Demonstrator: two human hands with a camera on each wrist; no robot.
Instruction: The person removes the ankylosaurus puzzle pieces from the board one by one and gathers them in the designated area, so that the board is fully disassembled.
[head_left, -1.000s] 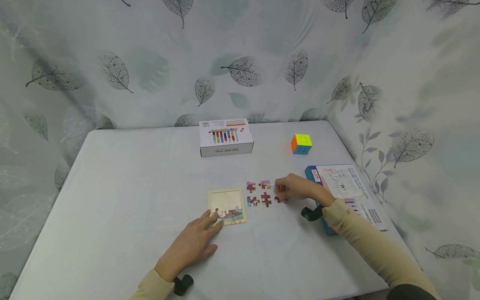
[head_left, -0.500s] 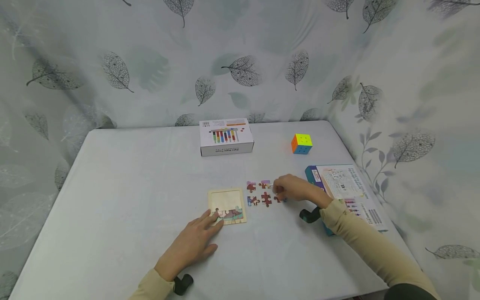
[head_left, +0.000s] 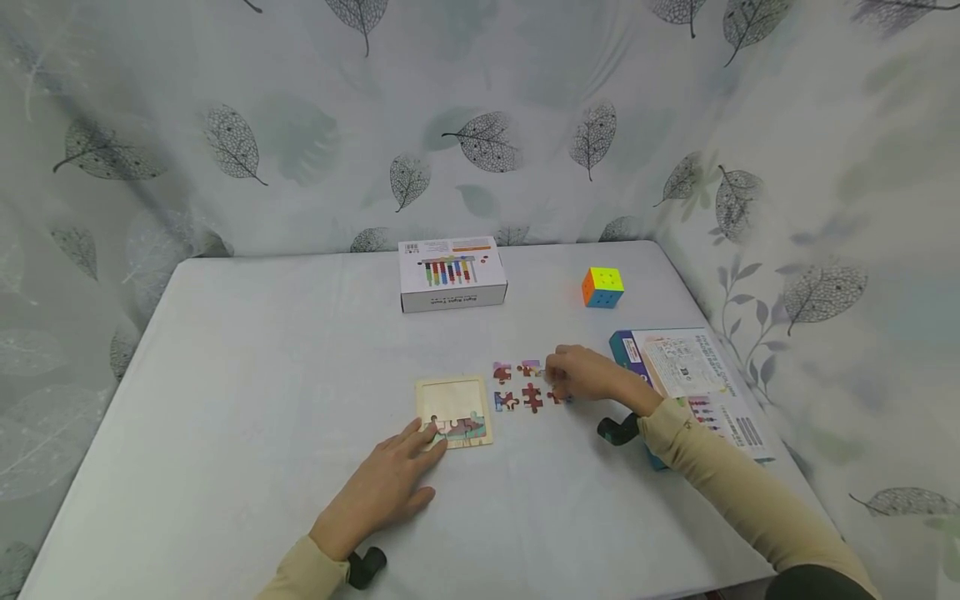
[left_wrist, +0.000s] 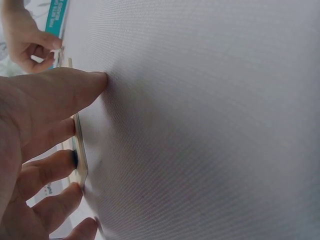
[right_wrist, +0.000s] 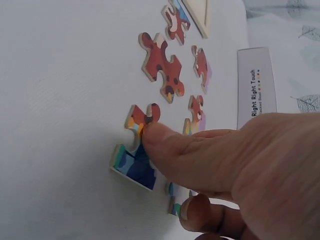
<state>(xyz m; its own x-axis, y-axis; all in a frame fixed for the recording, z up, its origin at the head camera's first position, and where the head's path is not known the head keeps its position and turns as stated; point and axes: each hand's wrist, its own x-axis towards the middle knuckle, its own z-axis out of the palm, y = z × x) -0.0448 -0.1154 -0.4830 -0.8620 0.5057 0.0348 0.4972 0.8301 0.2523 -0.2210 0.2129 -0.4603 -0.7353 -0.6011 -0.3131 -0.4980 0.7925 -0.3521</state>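
In the head view, my left hand (head_left: 390, 483) lies with fingers stretched out, its fingertips on the lower left corner of a square wooden puzzle tray (head_left: 422, 396). Joined pieces (head_left: 468, 427) fill the bottom of the tray. In the left wrist view, those fingers rest along the tray's edge (left_wrist: 82, 165). My right hand (head_left: 588, 372) bends over the loose pieces to the right, pinching a jigsaw piece (right_wrist: 173, 207) mostly hidden by the fingers. The thumb overlaps a red and blue piece (right_wrist: 135, 167) in the right wrist view. A red piece (right_wrist: 162, 67) lies nearby.
Several loose pieces (head_left: 532, 398) lie in two rows beside the tray. A white box (head_left: 453, 275) stands at the back, a puzzle cube (head_left: 602, 287) to its right. A flat box (head_left: 682, 358) lies under the right forearm, near the table's right edge.
The right hand has shifted slightly left over the loose pieces and stays low there. The left hand and the tray have not moved.
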